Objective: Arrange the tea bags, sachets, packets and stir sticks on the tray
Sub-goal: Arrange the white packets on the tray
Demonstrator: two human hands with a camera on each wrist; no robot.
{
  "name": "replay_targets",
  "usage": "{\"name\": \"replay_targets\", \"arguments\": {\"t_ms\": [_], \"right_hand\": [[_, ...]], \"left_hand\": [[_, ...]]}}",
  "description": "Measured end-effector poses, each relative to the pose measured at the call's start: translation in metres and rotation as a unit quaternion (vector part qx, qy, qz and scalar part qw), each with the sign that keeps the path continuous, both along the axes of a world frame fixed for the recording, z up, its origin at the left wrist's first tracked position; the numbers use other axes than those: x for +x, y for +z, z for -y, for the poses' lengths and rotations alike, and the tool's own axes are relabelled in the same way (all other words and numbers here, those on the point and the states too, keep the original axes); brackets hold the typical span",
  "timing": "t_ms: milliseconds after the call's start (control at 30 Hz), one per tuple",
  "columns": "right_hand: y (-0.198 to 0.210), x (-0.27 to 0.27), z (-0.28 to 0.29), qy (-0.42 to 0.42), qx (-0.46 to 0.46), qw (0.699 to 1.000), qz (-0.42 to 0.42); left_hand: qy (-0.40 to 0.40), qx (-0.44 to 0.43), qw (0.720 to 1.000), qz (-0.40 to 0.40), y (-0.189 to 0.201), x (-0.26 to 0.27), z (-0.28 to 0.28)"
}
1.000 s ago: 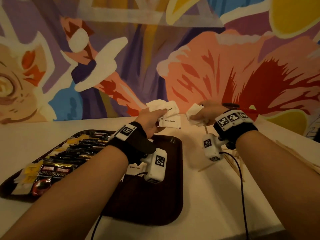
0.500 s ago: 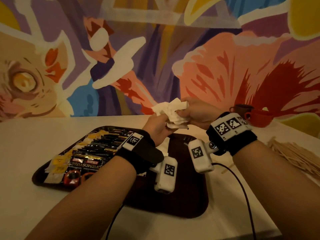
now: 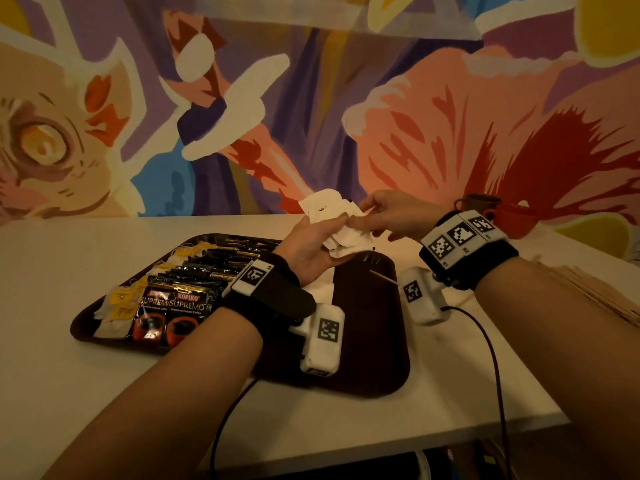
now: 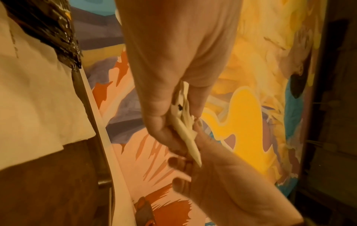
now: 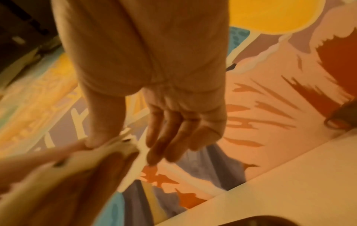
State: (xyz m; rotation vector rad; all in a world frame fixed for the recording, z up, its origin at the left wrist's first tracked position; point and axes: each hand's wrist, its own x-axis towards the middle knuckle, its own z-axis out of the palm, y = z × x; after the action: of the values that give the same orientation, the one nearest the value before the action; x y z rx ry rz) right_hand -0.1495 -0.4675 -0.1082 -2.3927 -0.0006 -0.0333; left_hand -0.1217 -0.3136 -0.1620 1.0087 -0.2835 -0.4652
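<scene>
Holding white sachets mid-frame above the tray: left hand grip wrapped around them, right hand grip pinching their edge.

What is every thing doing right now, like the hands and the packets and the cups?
Left hand: palm up, gripping the white sugar sachets.
Right hand: pinching the same bunch from the other side.
White sugar sachets: bunched, held above the tray's far edge.
Tray: flat on the table, right part bare.
Kopiko coffee packets: lying in rows on the tray.
Tea bags: lying along the tray's left edge.
Stir sticks: piled on the table.
Red cup: upright.
</scene>
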Motion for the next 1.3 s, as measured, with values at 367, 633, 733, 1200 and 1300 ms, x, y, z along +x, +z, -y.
{"name": "replay_targets", "arguments": {"t_ms": [367, 633, 733, 1200, 1300], "right_hand": [[-0.037, 0.006, 0.007, 0.019, -0.324, 0.933, -0.154], [-0.047, 0.009, 0.022, -0.035, -0.293, 0.942, -0.159], [-0.04, 0.005, 0.033, -0.067, -0.29, 0.944, -0.143], [-0.02, -0.016, 0.028, -0.065, -0.213, 0.975, 0.008], [-0.009, -0.022, -0.005, -0.03, -0.065, 0.996, 0.05]], "left_hand": [[0.048, 0.009, 0.999, -0.022, 0.001, -0.014, -0.02], [0.023, 0.001, 1.0, -0.011, 0.002, -0.017, -0.035], [0.025, -0.008, 0.999, -0.029, 0.0, -0.019, -0.039], [0.031, -0.064, 0.996, -0.063, 0.005, -0.032, -0.044], [0.032, -0.068, 0.995, -0.058, 0.007, -0.035, -0.041]]}}
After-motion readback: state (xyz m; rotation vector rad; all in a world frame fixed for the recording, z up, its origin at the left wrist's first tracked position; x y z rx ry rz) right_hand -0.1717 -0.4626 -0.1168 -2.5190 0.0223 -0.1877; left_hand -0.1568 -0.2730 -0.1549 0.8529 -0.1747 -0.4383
